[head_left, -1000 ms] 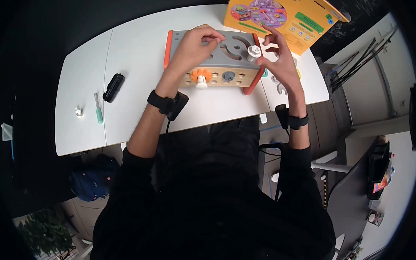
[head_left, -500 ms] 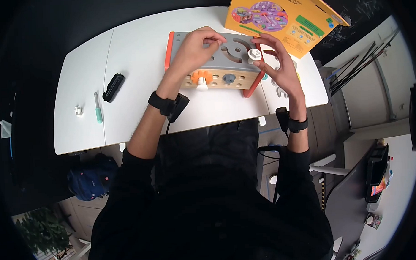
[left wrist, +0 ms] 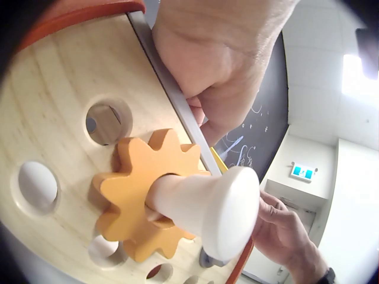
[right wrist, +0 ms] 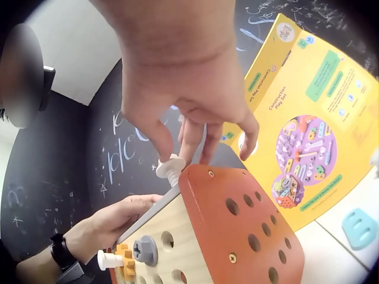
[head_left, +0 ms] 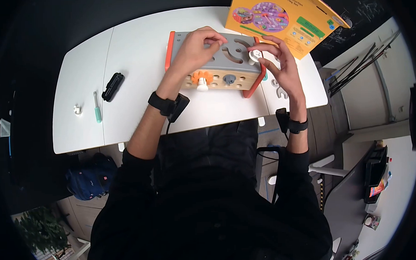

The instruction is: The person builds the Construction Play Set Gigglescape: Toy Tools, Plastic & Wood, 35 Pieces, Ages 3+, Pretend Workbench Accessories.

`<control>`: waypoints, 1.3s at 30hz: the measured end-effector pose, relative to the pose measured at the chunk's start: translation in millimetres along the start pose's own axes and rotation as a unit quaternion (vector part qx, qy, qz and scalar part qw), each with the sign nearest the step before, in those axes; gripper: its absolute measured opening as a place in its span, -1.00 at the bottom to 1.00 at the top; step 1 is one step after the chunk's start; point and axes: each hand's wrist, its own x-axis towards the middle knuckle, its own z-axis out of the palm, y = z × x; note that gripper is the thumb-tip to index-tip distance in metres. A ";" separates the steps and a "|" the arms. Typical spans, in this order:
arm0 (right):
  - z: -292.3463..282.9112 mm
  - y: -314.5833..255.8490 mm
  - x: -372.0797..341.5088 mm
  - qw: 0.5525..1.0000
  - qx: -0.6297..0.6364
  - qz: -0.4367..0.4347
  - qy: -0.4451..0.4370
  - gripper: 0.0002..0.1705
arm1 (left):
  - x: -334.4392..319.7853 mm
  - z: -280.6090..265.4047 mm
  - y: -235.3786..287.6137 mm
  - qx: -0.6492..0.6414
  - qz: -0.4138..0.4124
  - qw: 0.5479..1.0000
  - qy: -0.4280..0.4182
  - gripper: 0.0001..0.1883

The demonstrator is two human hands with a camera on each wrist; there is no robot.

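My right hand [head_left: 285, 72] pinches the head of a white toy bolt [head_left: 254, 57] between thumb and fingers. In the right wrist view its threaded shaft [right wrist: 174, 177] stands at the right end of a toy workbench's grey top [head_left: 208, 62]. My left hand [head_left: 197, 49] rests on that top with loosely curled fingers, nothing visible in them; the left wrist view hides its fingertips. On the wooden front below, an orange gear [left wrist: 131, 188] sits around a white peg [left wrist: 231, 213], beside a grey bolt [head_left: 229, 79].
A yellow box [head_left: 300, 23] stands upright behind the bench's right end. Left on the white table [head_left: 136, 41] lie a black case [head_left: 113, 87], a teal-handled screwdriver [head_left: 97, 108] and a small white piece [head_left: 77, 110]. A grey wrench [head_left: 281, 91] lies near my right hand.
My right hand's spread fingers have closed in on the white bolt, which now leans a little differently. The left hand stays in place on the bench top.
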 end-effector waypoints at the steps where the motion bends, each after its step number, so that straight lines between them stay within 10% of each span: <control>1: 1.0 -0.7 -0.7 1.000 0.000 0.001 0.000 -0.07 | 0.2 0.1 -1.1 0.000 0.000 1.000 -0.001 -0.85; 3: 4.3 -2.7 -2.4 0.976 -0.210 -0.005 0.059 -0.26 | 0.2 0.4 -3.1 -0.002 0.006 1.000 0.001 -0.85; 6: -0.2 5.0 -3.3 0.999 -0.038 0.001 0.025 -0.28 | -0.7 0.2 0.9 -0.004 -0.010 1.000 0.002 -0.85; 13: 2.5 3.7 -1.0 0.999 -0.037 -0.019 -0.009 -0.15 | -0.1 0.1 -0.6 -0.002 -0.009 1.000 0.000 -0.85; 15: 6.3 -1.1 -3.0 0.973 -0.224 0.018 0.051 -0.24 | 0.1 0.3 -1.3 0.002 -0.011 1.000 -0.002 -0.84; 21: -0.3 4.3 1.5 0.999 -0.031 -0.026 -0.025 0.00 | 0.1 0.4 -4.4 0.006 -0.001 1.000 -0.001 -0.85; 27: 10.5 -8.8 -2.0 0.976 -0.206 0.032 0.067 -0.12 | -0.6 -0.2 -0.7 -0.006 -0.025 1.000 -0.003 -0.85; 33: 1.0 3.0 1.4 0.999 0.023 -0.002 -0.032 0.07 | 0.1 0.7 -5.4 -0.005 0.004 1.000 0.001 -0.85; 36: 6.3 5.6 0.0 0.976 -0.210 -0.022 0.046 -0.04 | 0.0 0.7 -5.9 -0.009 0.002 1.000 0.000 -0.85; 39: 6.3 7.2 -1.1 0.994 -0.110 0.006 0.021 -0.07 | -2.4 -1.5 7.1 -0.015 -0.044 0.999 -0.001 -0.85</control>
